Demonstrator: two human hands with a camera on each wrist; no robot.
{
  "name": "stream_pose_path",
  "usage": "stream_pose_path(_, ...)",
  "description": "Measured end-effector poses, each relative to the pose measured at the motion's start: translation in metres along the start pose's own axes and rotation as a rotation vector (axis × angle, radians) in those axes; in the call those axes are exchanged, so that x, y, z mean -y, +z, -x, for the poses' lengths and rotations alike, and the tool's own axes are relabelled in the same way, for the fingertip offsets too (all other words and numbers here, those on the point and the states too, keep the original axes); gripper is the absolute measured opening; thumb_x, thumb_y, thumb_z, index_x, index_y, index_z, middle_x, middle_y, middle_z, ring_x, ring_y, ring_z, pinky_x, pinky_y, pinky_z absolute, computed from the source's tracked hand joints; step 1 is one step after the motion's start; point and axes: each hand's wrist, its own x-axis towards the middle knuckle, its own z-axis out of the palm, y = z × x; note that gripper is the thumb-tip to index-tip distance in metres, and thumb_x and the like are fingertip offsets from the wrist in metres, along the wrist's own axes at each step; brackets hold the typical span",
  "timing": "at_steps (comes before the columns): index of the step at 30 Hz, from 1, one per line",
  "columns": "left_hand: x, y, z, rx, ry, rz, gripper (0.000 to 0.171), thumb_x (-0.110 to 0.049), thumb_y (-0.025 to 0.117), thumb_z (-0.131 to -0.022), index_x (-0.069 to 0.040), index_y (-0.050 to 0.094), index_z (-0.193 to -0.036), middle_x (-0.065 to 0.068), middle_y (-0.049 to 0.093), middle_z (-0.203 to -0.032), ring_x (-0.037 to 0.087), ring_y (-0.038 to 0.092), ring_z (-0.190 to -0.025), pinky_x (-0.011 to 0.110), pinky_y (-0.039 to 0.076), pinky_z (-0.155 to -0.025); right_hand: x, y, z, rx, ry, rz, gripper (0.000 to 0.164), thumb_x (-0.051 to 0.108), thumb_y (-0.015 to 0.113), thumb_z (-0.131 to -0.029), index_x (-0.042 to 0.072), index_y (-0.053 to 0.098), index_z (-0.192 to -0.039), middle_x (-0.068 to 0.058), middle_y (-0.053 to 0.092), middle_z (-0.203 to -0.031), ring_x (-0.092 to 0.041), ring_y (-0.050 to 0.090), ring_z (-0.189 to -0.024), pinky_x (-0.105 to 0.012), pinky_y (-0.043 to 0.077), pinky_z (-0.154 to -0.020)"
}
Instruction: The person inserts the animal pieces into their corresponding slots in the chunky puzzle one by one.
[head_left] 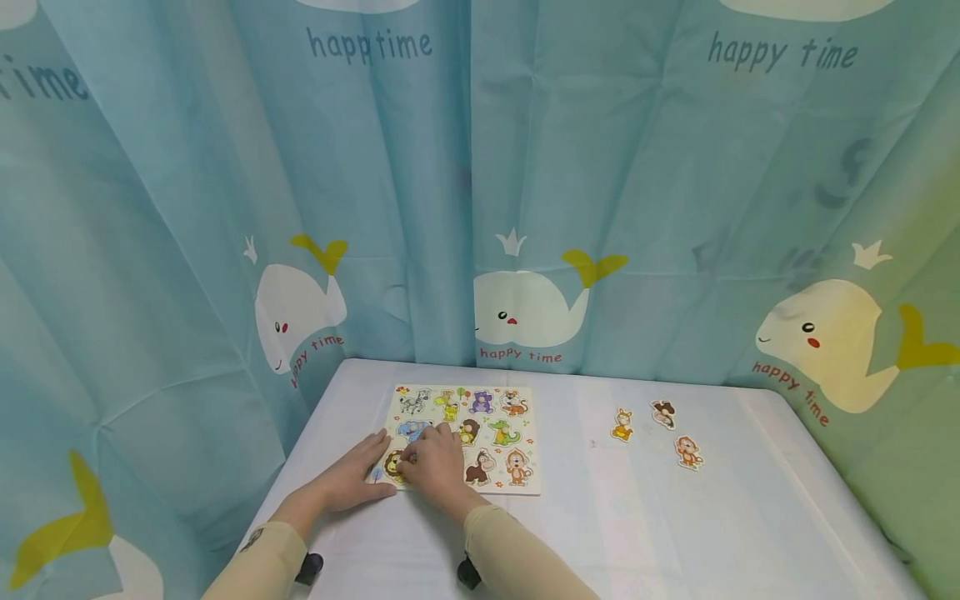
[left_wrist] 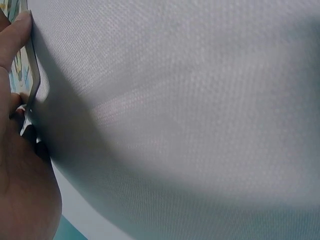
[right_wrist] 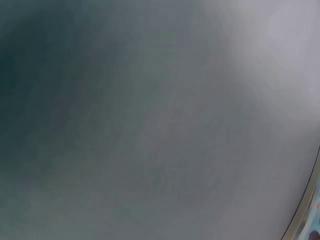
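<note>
A flat animal puzzle board [head_left: 534, 479] lies on the white-covered table. My left hand [head_left: 348, 477] rests at its lower left corner, fingers extended along the left edge and thumb by the front edge. In the left wrist view, a fingertip of the left hand [left_wrist: 15, 40] touches the board's edge [left_wrist: 34, 75]. Over the board's lower left part, my right hand [head_left: 437, 462] bends its fingers and pinches at the lion puzzle piece [head_left: 392, 467]. That hand partly covers the lion and hides the pictures beside it. The right wrist view catches only a strip of the board [right_wrist: 305, 215].
To the right of the board lie three loose pieces: a kangaroo [head_left: 622, 426], a brown-and-white animal [head_left: 663, 414] and a monkey [head_left: 688, 452]. A blue whale-print curtain [head_left: 435, 208] hangs behind the table [head_left: 600, 533]. Dark objects [head_left: 310, 569] show under the wrists.
</note>
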Motion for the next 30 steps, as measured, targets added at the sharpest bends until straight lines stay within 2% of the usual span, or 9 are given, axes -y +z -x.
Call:
stream_pose_path(15,-0.003,-0.001,0.001,0.000,-0.003,-0.009,0.096,-0.046,0.077,-0.089,-0.001,0.030,-0.160,0.017,0.022,-0.168,0.042,0.018,-0.153,0.060,0.024,-0.121,0.000,-0.004,0.002,0.011,-0.011,0.022,0.014,0.045,0.081,-0.085,0.032,0.081,-0.081,0.014,0.051,-0.078,-0.011,0.042,-0.083,-0.030,0.036,-0.072)
stream_pose_path(20,-0.004,-0.001,0.001,0.004,-0.026,-0.011,0.097,-0.048,0.077,-0.089,-0.003,0.030,-0.160,0.016,0.021,-0.168,0.041,0.017,-0.154,0.059,0.023,-0.122,-0.003,-0.005,0.004,0.015,-0.078,0.044,0.012,0.044,0.077,-0.090,0.033,0.082,-0.091,0.013,0.057,-0.082,-0.010,0.042,-0.082,-0.028,0.035,-0.070)
stream_pose_path(25,-0.003,-0.001,0.002,0.000,-0.015,-0.011,0.097,-0.048,0.077,-0.089,-0.001,0.031,-0.160,0.018,0.022,-0.168,0.042,0.018,-0.153,0.060,0.024,-0.121,-0.012,-0.005,0.006,0.039,-0.163,0.062,0.014,0.037,0.072,-0.095,0.035,0.082,-0.104,0.011,0.062,-0.091,-0.010,0.042,-0.084,-0.027,0.037,-0.071)
stream_pose_path(30,-0.003,-0.001,0.002,-0.003,0.002,-0.002,0.095,-0.047,0.077,-0.089,0.000,0.032,-0.159,0.019,0.023,-0.167,0.043,0.018,-0.153,0.060,0.024,-0.121,-0.026,-0.018,0.005,0.049,-0.175,0.003,0.019,0.031,0.070,-0.096,0.031,0.081,-0.112,0.009,0.067,-0.099,-0.011,0.047,-0.090,-0.028,0.043,-0.078)
